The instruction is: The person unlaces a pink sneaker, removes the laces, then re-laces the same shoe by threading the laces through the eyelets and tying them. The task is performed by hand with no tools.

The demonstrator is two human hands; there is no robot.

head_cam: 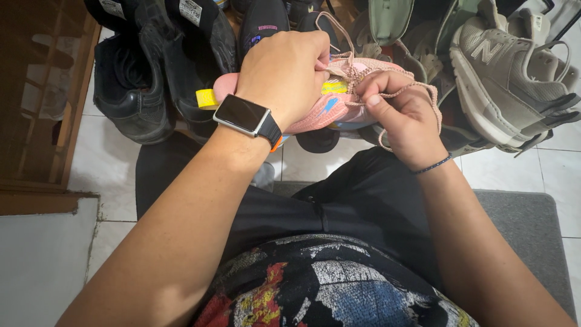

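There is one view only, from a camera worn on the person's head. It looks steeply down and slightly forward along the forearms, close enough that the printed shirt [327, 290] fills the bottom edge. The left hand [284, 72] and right hand [402, 115] sit in the upper middle (very near the lens), with the tiled floor [109, 163] beyond the lap.

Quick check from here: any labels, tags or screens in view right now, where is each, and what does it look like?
Smartwatch screen: on the left wrist, dark rounded rectangle, blank.
Yellow pull tab: heel of the pink shoe, small rectangle.
White tongue labels: inside the black shoes at top left, small rectangles.
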